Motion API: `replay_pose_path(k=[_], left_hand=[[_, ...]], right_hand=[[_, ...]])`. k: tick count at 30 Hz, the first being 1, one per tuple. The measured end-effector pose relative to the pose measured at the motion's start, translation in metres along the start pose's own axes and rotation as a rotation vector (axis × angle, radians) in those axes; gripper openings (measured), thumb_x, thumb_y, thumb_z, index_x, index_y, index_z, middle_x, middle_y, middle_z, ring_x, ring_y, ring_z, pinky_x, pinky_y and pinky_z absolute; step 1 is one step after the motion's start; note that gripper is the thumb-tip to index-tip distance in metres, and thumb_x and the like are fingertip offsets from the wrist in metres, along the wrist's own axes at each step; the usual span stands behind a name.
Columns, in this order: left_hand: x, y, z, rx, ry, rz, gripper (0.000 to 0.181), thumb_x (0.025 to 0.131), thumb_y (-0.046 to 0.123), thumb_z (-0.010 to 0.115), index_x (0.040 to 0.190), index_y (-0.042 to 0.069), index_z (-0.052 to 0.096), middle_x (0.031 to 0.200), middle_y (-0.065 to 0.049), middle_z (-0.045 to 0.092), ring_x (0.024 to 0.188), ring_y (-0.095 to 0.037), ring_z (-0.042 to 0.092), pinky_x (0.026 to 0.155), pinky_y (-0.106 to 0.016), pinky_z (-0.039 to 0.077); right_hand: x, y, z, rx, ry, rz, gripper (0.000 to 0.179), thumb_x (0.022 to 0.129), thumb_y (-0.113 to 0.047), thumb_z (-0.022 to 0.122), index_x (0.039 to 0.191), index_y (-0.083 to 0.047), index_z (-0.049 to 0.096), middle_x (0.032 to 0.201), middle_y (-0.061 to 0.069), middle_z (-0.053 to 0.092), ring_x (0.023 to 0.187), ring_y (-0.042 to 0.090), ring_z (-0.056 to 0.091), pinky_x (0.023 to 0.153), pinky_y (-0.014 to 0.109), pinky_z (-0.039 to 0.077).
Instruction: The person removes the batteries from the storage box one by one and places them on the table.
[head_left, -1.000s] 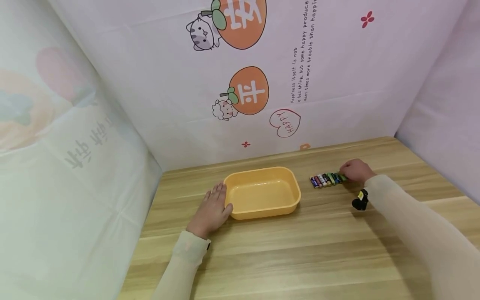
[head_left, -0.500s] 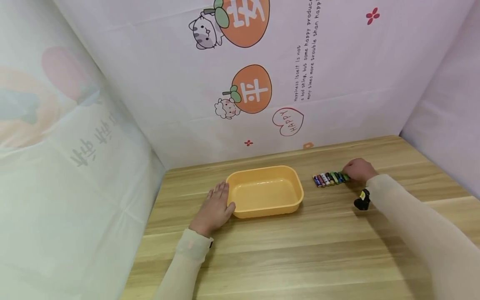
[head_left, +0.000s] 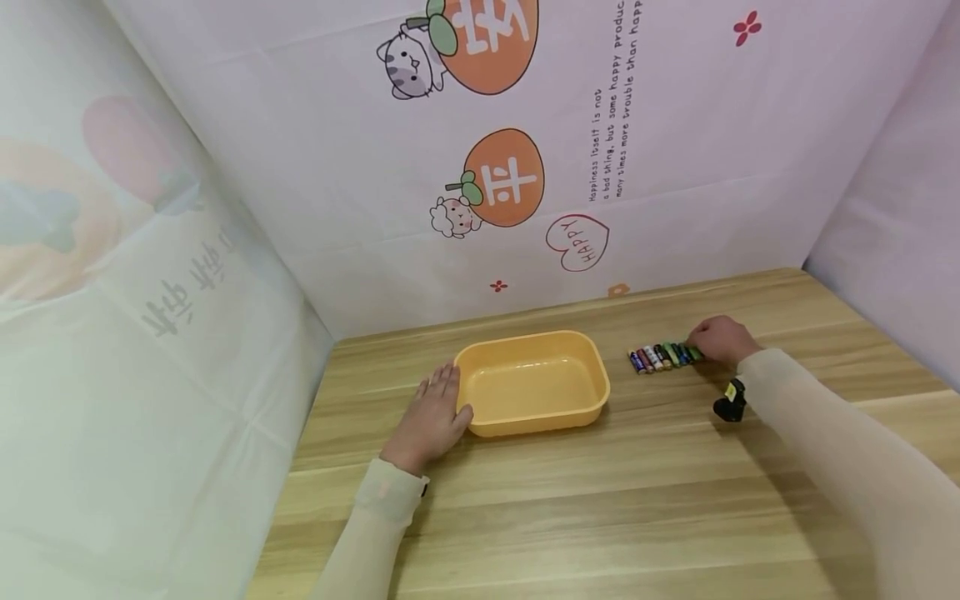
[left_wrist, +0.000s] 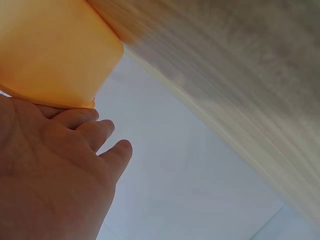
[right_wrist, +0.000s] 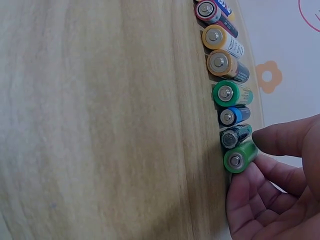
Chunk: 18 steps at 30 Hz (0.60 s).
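Observation:
A yellow plastic basin (head_left: pixel 536 423) stands on the wooden table. My left hand (head_left: pixel 426 423) rests against its left end, fingers fairly straight along the rim and thumb at the front corner. In the left wrist view those fingers (left_wrist: pixel 90 130) touch the basin's edge from outside. To the right, several batteries (head_left: pixel 651 358) lie side by side in a row. At the row's right end my right hand (head_left: pixel 723 340) pinches a green battery (right_wrist: pixel 239 159) between thumb and fingers. Beside it lies a dark green battery (right_wrist: pixel 235 136), close to the thumb tip.
The wooden table (head_left: pixel 570 517) meets a printed cloth wall (head_left: pixel 360 275) behind the basin and batteries. More cloth hangs at the left and right sides. A small black device (head_left: pixel 729 404) sits at the right wrist.
The head view has shifted slightly, moving everything a little to the right in it. Both hands keep their places at the basin and the battery row.

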<state>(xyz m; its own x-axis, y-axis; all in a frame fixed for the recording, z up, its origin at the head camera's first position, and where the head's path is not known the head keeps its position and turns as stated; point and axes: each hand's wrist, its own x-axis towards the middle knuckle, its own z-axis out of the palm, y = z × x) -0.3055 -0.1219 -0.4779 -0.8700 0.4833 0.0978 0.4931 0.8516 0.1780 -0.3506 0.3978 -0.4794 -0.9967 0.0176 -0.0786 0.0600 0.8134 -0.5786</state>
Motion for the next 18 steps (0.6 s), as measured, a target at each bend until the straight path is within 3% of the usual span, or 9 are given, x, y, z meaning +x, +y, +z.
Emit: replay_pose_path(k=[9,18], left_hand=[[-0.001,0.001,0.003,0.000,0.000,-0.004,0.067,0.103,0.039,0.030,0.154,-0.001,0.015,0.161,-0.012,0.008,0.147,-0.029,0.011,0.116,-0.047,0.010],[-0.001,0.001,-0.001,-0.006,0.007,0.001,0.066,0.104,0.037,0.032,0.154,-0.002,0.016,0.161,-0.015,0.011,0.147,-0.029,0.011,0.116,-0.047,0.011]], right_hand=[[-0.010,0.002,0.002,0.003,0.006,-0.032,0.049,0.096,-0.023,0.055,0.122,0.018,0.053,0.118,0.036,0.055,0.106,0.050,0.052,0.087,0.059,0.044],[-0.022,0.001,0.005,0.081,0.004,0.011,0.056,0.098,-0.027,0.050,0.132,0.018,0.043,0.122,0.036,0.051,0.106,0.046,0.054,0.088,0.056,0.044]])
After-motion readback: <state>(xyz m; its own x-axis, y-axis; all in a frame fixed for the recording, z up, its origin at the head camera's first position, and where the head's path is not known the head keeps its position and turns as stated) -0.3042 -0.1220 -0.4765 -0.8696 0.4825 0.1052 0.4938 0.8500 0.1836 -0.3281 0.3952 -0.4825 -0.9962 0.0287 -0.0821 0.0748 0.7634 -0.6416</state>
